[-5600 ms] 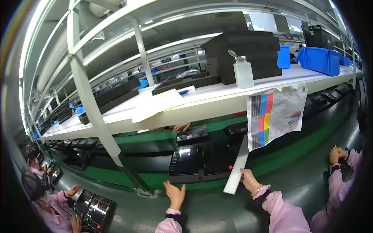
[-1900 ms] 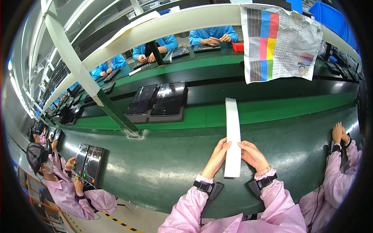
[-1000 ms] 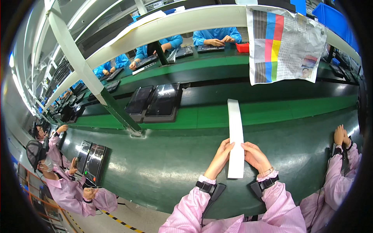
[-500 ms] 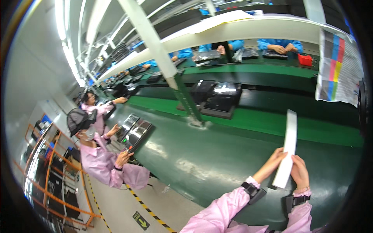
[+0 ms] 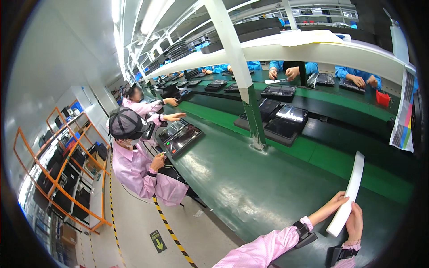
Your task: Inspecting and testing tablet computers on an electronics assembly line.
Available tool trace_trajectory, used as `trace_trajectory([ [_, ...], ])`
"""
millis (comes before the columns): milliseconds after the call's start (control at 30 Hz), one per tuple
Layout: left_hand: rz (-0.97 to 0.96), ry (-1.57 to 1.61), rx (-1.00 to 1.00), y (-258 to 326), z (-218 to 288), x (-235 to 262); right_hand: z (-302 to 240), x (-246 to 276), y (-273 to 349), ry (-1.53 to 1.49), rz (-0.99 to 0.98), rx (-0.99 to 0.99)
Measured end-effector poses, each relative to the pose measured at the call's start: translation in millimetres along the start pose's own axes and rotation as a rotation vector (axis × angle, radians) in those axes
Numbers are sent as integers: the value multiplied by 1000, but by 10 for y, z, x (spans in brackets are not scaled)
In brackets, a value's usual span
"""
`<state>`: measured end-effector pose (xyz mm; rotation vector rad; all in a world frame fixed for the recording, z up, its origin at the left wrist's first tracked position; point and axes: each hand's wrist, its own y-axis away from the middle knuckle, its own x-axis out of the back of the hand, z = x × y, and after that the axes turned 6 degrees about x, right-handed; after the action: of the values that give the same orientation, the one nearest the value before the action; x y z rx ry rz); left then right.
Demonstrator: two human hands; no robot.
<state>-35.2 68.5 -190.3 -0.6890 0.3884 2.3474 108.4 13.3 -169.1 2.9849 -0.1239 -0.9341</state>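
Ideally, the left hand [image 5: 336, 202] and right hand [image 5: 355, 222], their grip holding the white strip [image 5: 353, 186] pointed toward one o'clock, should press evenly. That likely avoids creasing.

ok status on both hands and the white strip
Left hand, right hand both on white strip. Strip slanted, over green bench. Post well left, apart.

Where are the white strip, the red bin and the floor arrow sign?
White strip [image 5: 353, 189]: head view, middle of its face.
Red bin [image 5: 382, 99]: head view, its near wall.
Floor arrow sign [image 5: 157, 241]: head view, center of its face.
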Motion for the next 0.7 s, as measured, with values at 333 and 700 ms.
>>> trace_trajectory([
  [333, 0, -58, -19, -20, -40, 26, -46, -26, 40, -1, -29, -24],
  [700, -11, -21, -10, -17, 19, -12, -60, -29, 12, 1, -16, -26],
])
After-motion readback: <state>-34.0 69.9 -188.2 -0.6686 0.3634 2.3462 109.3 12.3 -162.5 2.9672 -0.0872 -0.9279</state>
